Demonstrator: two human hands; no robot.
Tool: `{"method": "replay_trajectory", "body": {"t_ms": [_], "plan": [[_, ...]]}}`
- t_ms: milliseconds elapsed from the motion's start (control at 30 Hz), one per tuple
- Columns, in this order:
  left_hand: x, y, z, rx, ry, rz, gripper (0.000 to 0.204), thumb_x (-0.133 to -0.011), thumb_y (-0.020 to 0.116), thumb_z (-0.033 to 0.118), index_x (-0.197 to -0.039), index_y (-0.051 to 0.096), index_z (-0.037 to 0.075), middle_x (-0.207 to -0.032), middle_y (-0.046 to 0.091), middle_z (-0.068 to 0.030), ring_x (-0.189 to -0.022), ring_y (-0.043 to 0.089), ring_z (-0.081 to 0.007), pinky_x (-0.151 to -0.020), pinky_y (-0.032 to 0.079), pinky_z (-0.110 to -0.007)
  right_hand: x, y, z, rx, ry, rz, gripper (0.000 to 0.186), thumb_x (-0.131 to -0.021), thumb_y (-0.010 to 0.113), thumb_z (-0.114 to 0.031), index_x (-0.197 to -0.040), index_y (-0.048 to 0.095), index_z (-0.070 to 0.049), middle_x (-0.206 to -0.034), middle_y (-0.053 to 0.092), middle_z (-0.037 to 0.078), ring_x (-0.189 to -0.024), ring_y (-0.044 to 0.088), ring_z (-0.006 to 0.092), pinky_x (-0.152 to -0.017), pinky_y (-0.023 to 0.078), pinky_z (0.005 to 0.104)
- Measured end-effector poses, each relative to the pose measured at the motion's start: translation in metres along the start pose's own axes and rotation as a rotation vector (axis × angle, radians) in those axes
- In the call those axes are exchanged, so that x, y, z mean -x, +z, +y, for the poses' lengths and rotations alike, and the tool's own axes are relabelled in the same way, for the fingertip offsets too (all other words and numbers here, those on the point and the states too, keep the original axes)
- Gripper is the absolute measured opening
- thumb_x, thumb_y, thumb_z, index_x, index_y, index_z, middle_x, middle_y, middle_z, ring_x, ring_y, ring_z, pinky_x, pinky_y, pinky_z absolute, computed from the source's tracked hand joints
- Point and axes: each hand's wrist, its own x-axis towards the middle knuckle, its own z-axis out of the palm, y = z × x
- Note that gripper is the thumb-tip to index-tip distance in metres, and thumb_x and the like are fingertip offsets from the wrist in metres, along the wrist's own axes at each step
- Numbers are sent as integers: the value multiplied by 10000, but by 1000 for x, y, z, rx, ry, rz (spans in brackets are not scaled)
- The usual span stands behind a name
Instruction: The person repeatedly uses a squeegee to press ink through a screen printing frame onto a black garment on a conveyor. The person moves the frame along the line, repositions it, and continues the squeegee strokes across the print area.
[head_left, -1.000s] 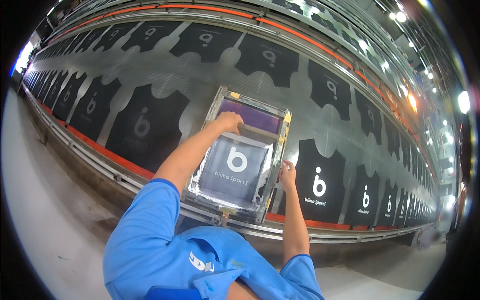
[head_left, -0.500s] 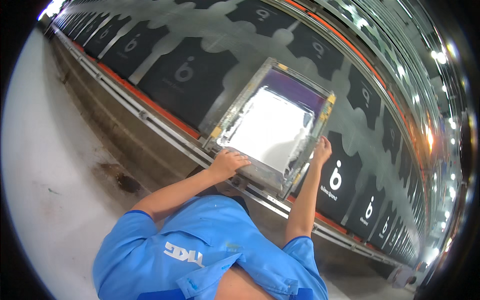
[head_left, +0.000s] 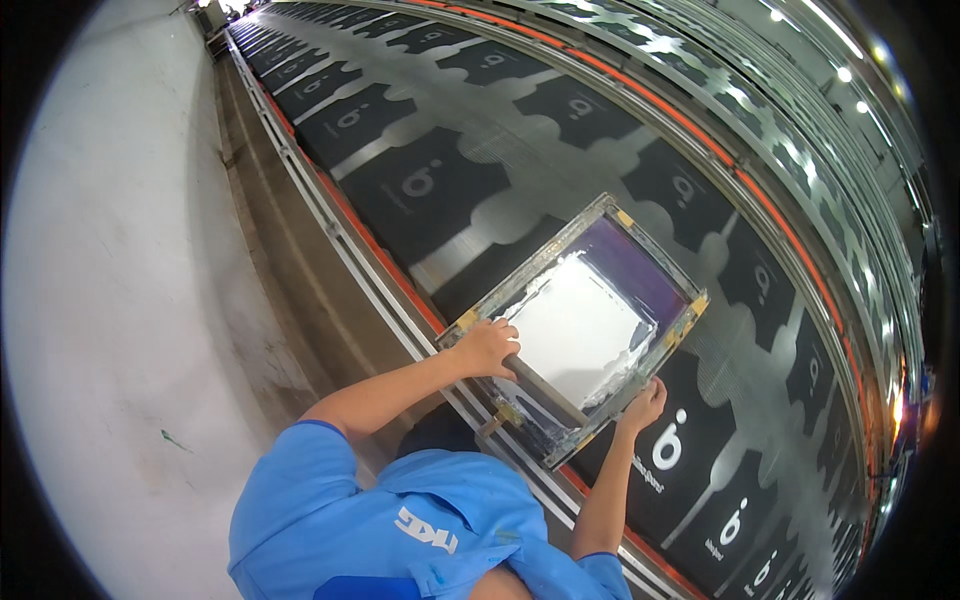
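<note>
A rectangular screen-printing frame (head_left: 535, 261) lies tilted across the long printing table, over the dark garment pieces. White ink (head_left: 588, 318) covers most of its mesh, with a purple strip (head_left: 642, 262) bare at the far end. My left hand (head_left: 487, 349) is closed around the left end of a squeegee (head_left: 548, 391), which spans the mesh near the frame's close end. At the frame's right side, my right hand (head_left: 644, 404) has its fingers curled against the edge. Whether they grip the rim firmly is partly hidden.
Dark shirt-shaped pieces (head_left: 425, 190) with a pale print lie in rows along the table. A metal rail (head_left: 345, 245) and an orange-red strip (head_left: 357, 222) run along the near edge. Left of it is a pale floor (head_left: 130, 300). More tables stretch away at the right.
My view has shifted, so the frame sits lower and farther right. The squeegee stands farther from the frame's near end, with bare mesh behind it. My right hand stays at the frame's right side.
</note>
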Motion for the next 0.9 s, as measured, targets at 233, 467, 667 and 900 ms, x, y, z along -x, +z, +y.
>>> {"method": "replay_trajectory", "body": {"t_ms": [233,467,667,900], "plan": [[7,37,28,-13,1,-167,303,-727,841,360,-940,755,163,-1077,698,-52,-1135,625,-254,-916,510,-429,-2,-39,39,52,32,-9,242,-1045,570,-175,-1166,707,-17,-889,683,38,-676,564,113,-610,465,291],[40,56,15,10,17,-96,73,-757,671,129,-811,719,138,-808,724,-109,-821,720,-324,-743,553,-461,22,-25,14,196,-19,-28,283,-1018,554,-139,-1248,678,-28,-1246,715,151,-1150,665,293,-1028,481,371],[28,31,29,125,23,180,288,-762,673,41,-989,794,170,-896,764,-53,-872,717,-274,-785,549,-421,13,-32,38,220,-44,35,257,-1024,586,-194,-1193,721,-55,-1101,737,114,-978,673,222,-907,508,346],[-35,39,3,196,-57,198,205,-772,801,214,-976,798,193,-871,758,-54,-853,720,-277,-747,543,-411,-11,-25,48,409,-36,35,248,-1029,593,-230,-1176,727,-83,-871,689,82,-795,633,181,-788,503,366]]}}
